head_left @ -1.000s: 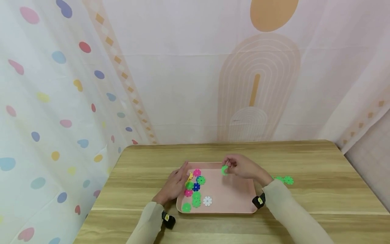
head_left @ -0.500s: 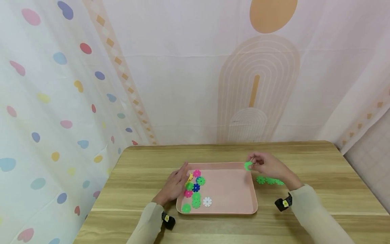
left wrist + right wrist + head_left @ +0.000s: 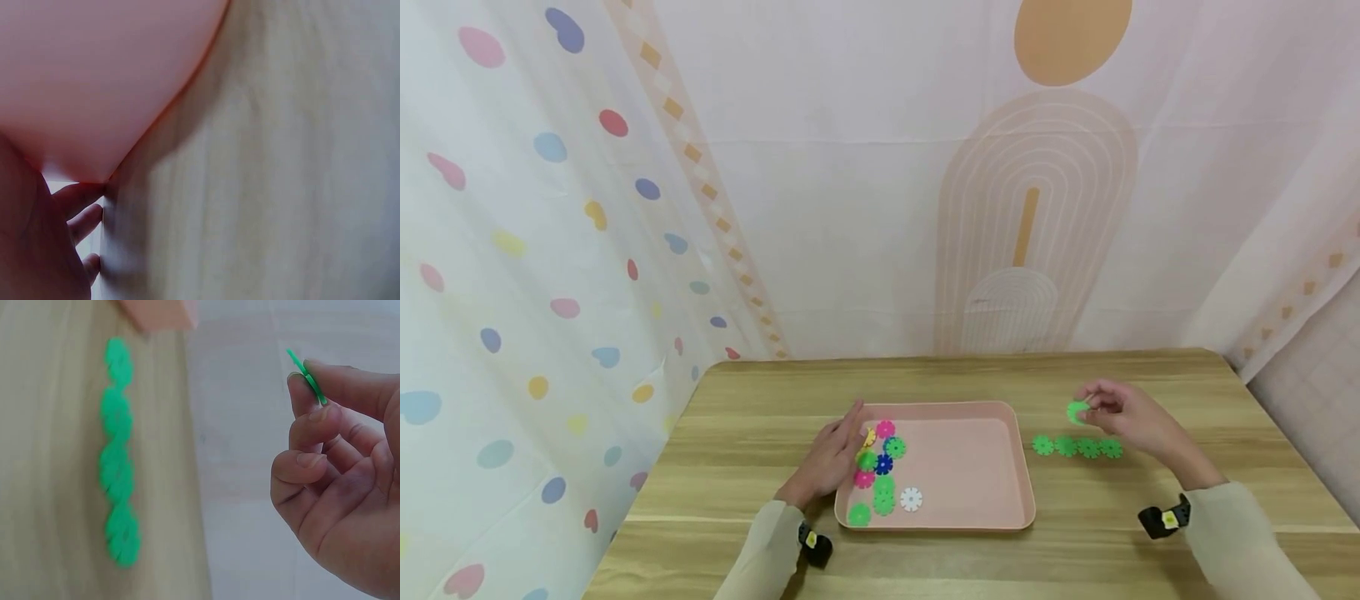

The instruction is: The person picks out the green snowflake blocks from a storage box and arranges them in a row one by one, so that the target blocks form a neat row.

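My right hand (image 3: 1129, 418) pinches a green notched plastic disc (image 3: 1075, 412) between thumb and index finger, above the table right of the pink tray (image 3: 970, 471). In the right wrist view the disc (image 3: 314, 389) is edge-on, the other fingers bent towards the palm. Just below that hand, a row of several green discs (image 3: 1066, 447) lies on the table. My left hand (image 3: 827, 457) rests along the tray's left side, fingers fairly straight. The left wrist view shows its fingers (image 3: 78, 199) by the tray's wall (image 3: 112, 75); the thumb is unclear.
Loose discs lie at the tray's left: pink (image 3: 885, 429), yellow (image 3: 869, 437), dark blue (image 3: 883, 464), green (image 3: 860, 515) and white (image 3: 912, 499). Some overlap, and the left hand partly covers a few. A patterned curtain (image 3: 865, 208) hangs behind the wooden table (image 3: 760, 400).
My right hand has carried the green disc from above the tray rightward, past the tray's right rim, to over the row. The left hand and tray have stayed put.
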Action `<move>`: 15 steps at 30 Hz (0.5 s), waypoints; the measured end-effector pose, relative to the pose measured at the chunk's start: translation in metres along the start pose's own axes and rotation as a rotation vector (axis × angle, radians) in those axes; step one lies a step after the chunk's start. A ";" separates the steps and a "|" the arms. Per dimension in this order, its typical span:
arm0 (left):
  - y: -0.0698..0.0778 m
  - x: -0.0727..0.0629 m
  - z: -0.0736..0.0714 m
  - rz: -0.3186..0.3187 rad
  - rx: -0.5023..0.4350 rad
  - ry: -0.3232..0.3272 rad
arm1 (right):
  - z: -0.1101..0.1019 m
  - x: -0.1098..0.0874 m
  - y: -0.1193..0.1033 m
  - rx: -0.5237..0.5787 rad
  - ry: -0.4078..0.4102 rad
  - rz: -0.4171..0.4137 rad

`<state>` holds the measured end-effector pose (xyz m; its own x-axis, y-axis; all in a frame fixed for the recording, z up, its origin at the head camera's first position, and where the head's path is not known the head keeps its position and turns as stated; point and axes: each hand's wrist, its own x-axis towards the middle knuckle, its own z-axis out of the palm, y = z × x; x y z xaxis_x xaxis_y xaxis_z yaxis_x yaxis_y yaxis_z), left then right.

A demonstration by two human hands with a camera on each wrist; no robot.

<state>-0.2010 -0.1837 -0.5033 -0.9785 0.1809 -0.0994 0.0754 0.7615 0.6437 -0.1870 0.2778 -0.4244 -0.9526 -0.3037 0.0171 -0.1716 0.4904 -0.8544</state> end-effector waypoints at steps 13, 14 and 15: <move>0.001 -0.001 -0.001 0.010 0.008 0.001 | -0.023 -0.028 0.055 -0.045 0.168 0.112; 0.002 -0.001 -0.002 0.010 0.008 -0.001 | -0.025 -0.030 0.058 -0.044 0.165 0.132; 0.002 -0.001 -0.001 0.010 0.012 -0.004 | -0.026 -0.031 0.061 -0.042 0.156 0.150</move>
<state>-0.2003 -0.1828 -0.5006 -0.9769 0.1909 -0.0956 0.0876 0.7668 0.6359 -0.1741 0.3384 -0.4639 -0.9950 -0.0962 -0.0256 -0.0323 0.5551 -0.8312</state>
